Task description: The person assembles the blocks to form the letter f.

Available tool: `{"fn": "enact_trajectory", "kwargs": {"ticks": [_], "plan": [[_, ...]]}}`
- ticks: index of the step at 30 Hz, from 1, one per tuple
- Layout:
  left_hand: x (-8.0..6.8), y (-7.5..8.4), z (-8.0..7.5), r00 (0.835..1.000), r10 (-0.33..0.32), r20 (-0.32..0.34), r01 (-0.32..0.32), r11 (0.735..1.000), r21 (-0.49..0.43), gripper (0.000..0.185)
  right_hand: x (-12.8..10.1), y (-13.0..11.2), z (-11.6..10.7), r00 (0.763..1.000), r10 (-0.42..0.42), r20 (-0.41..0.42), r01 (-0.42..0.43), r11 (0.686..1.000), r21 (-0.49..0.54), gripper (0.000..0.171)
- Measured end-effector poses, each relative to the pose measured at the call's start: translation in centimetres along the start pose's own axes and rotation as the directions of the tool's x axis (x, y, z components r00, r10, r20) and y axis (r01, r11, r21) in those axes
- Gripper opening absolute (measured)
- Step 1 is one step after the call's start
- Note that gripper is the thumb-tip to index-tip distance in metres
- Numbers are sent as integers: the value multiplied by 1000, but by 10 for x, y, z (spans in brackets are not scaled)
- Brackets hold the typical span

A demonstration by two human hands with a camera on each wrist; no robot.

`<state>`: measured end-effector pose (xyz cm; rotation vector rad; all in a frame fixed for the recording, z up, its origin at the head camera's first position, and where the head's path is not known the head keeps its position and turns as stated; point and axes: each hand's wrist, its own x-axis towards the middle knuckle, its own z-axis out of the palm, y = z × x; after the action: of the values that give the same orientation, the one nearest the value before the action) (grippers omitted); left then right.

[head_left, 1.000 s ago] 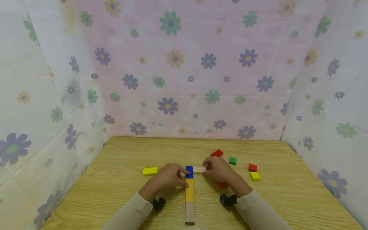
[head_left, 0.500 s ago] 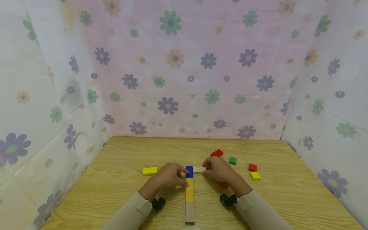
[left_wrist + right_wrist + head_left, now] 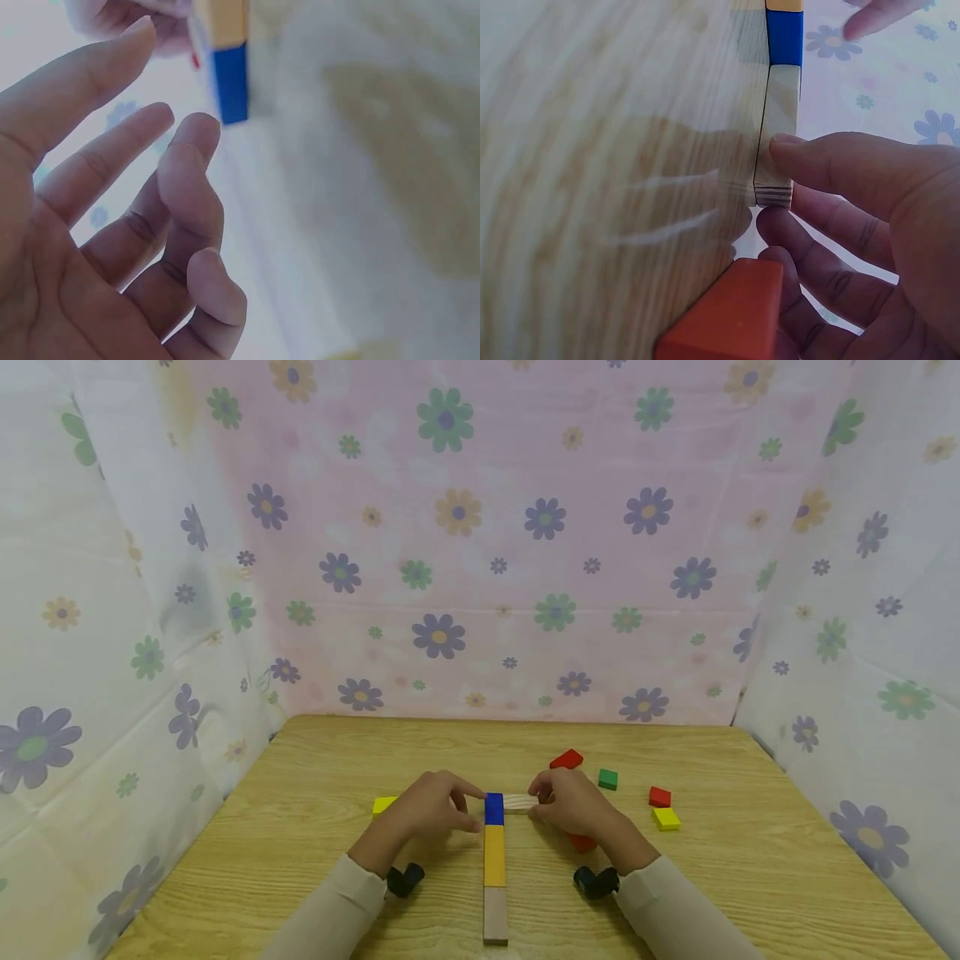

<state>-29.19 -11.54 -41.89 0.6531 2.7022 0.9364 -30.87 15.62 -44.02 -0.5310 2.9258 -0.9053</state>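
Flowered cloth point(image 3: 480, 547) fills the upper frame and both sides. Wood table point(image 3: 420, 747) spans the lower half. Right hand point(image 3: 573, 806), right of lower centre: thumb and fingers pinch the right end of the pale block. Left hand point(image 3: 431, 806), left of lower centre: thumb and index spread apart, other fingers bent, nothing held; all fingers clear of the blocks in the left wrist view. Orange block point(image 3: 494, 856), lower centre, points up the frame; tan block point(image 3: 495, 914) touches its lower end. Pale block point(image 3: 516, 803) lies crosswise at centre, left end against the blue block. Yellow block point(image 3: 384, 805), left of centre, partly behind the left hand. Far red block point(image 3: 567, 759) above the right hand; near red block point(image 3: 582, 843) partly hidden below it. Blue block point(image 3: 494, 810) sits flush at the orange one's upper end. Farther right: small red block point(image 3: 660, 797), small yellow block point(image 3: 666, 819) just below, green block point(image 3: 608, 779) up and left.
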Motion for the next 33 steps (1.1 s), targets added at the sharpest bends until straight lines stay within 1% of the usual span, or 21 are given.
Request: {"fn": "enact_trajectory", "kwargs": {"ticks": [5, 9, 12, 15, 21, 24, 29, 33], "plan": [[-6, -7, -23, 999, 9, -42, -10, 1000, -12, 49, 0, -1, -1, 1000, 0, 4, 0, 1000, 7, 25], [-11, -15, -40, 995, -12, -100, 9, 1000, -26, 48, 0, 0, -1, 1000, 14, 6, -14, 1000, 5, 24], [-14, -26, -51, 990, -42, -138, 38, 999, -33, 46, 1, 0, 0, 1000, 20, 7, -20, 1000, 0, 23], [-17, -40, -61, 986, -68, -151, 64, 997, -36, 44, 1, 1, 0, 1000, 20, 10, -20, 1000, 1, 23], [-22, -70, -74, 984, -124, -124, 118, 992, -54, 50, 1, 2, 0, 1000, 25, 15, -25, 1000, 7, 23], [-23, -81, -77, 987, -132, -97, 126, 990, -62, 51, 1, 2, 0, 999, 34, 16, -34, 999, 11, 23], [-25, -88, -79, 991, -129, -39, 124, 987, -103, 50, 1, 1, -1, 999, 42, 21, -42, 999, 11, 23], [-26, -89, -77, 988, -155, -7, 153, 981, -122, 48, 1, -1, -2, 999, 39, 26, -39, 999, 4, 23]]}}
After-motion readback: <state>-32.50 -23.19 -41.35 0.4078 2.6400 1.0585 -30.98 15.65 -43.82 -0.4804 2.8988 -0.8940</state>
